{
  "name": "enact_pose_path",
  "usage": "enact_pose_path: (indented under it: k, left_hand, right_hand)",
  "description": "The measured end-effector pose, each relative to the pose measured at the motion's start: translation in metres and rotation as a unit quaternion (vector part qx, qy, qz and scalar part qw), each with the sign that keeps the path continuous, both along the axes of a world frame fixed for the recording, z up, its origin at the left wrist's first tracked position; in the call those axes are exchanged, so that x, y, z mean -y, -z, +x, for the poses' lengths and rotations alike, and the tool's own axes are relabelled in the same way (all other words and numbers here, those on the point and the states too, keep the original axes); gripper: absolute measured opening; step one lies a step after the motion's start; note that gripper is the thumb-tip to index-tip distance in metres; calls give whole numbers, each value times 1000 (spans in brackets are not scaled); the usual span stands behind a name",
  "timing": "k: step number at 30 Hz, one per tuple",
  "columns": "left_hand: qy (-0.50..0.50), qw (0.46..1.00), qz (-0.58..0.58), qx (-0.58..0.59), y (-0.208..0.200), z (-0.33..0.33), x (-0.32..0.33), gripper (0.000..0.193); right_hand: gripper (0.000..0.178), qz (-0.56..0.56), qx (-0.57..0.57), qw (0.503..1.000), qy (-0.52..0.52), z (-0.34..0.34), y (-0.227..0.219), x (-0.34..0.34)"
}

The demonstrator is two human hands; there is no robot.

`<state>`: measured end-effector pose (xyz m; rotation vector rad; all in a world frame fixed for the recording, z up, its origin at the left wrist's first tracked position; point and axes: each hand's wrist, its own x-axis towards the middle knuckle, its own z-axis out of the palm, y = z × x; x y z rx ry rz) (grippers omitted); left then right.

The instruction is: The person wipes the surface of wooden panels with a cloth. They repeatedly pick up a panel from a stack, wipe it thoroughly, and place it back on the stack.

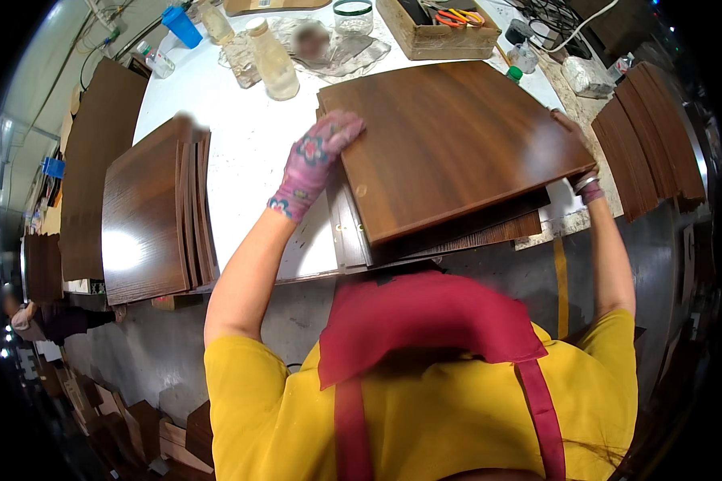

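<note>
A dark brown wood-grain panel (449,144) lies tilted on top of a stack of similar panels (489,232), its front edge raised a little above those beneath. My left hand (317,160), in a pink flowered glove, grips the panel's left edge, with fingertips over the top face. At the far right side my right hand (587,183) holds the panel's right edge; its fingers are partly hidden by the panel and blurred. The left side of the stack shows just below my left wrist.
Another panel stack (148,212) stands at the table's left, more panels (650,140) at the right. On the white table (241,152) are a bottle (273,60), a blue cup (181,26), a glass jar (353,18), crumpled cloth (365,56) and a box (437,36) of scissors. Another person (56,321) is at far left.
</note>
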<state>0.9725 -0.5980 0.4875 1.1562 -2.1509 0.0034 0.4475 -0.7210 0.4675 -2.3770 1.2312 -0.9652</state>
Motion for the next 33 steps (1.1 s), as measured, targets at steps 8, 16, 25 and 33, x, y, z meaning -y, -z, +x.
enact_pose_path:
  k: [8, 16, 25, 33]
  left_hand:
    - [-91, 980, 175, 0, 12, 9, -5, 46]
    - [-355, 913, 41, -198, 113, -46, 36, 60]
    - [-280, 907, 150, -278, 61, -55, 21, 57]
    - [-290, 875, 239, -305, 66, -48, 26, 54]
  right_hand:
    - [32, 130, 38, 956, 259, -65, -41, -25]
    - [42, 43, -106, 988, -100, 201, -56, -88]
    - [20, -152, -143, 978, 23, 282, 14, 68]
    - [27, -106, -133, 981, -96, 374, 19, 59]
